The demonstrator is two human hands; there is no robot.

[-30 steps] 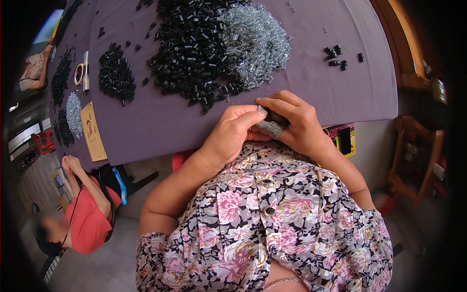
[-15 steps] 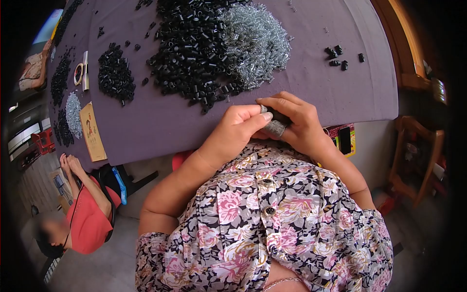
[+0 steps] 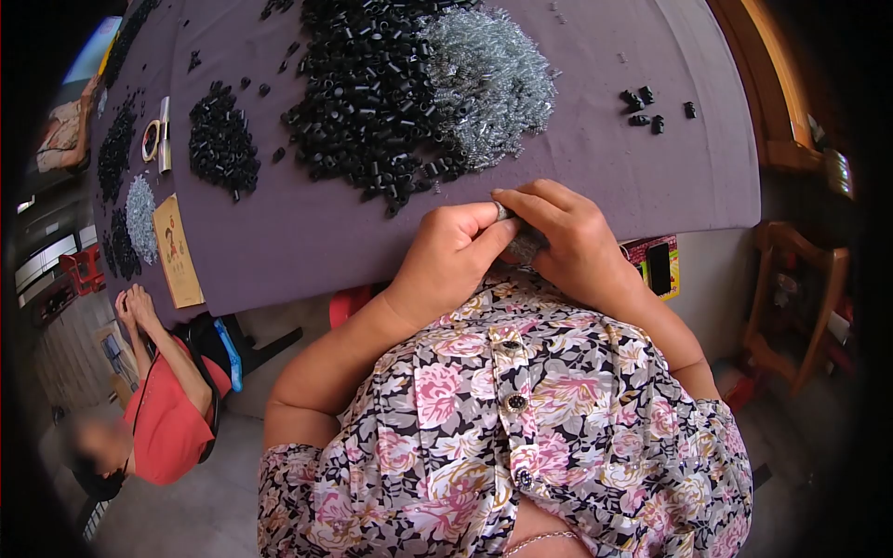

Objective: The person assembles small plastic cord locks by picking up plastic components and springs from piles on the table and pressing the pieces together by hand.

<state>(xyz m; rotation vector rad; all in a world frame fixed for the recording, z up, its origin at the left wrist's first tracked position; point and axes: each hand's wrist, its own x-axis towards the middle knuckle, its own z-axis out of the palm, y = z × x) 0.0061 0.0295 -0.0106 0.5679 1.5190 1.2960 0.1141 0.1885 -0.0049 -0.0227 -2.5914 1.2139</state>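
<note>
My left hand (image 3: 451, 249) and my right hand (image 3: 572, 226) meet just off the table's near edge, close to my chest. The fingers of both are curled and pinched together, and whatever lies between them is hidden. Grey wrapping (image 3: 526, 245) shows on a digit between the hands, with another bit at a fingertip. Beyond them lies a big heap of small black plastic tubes (image 3: 363, 112). Against its right side sits a pile of small metal springs (image 3: 493, 84). Several black pieces (image 3: 639, 120) lie apart on the right.
A purple-grey cloth (image 3: 270, 246) covers the table. On the left are a smaller pile of black parts (image 3: 223, 139), scissors (image 3: 151, 141), a cardboard piece (image 3: 177, 251) and more springs (image 3: 140, 219). Another person in red (image 3: 172, 409) sits at the left. A wooden chair (image 3: 791, 307) stands right.
My right hand has closed further over the grey-wrapped digit, covering more of it. My left hand has barely shifted. The piles look the same.
</note>
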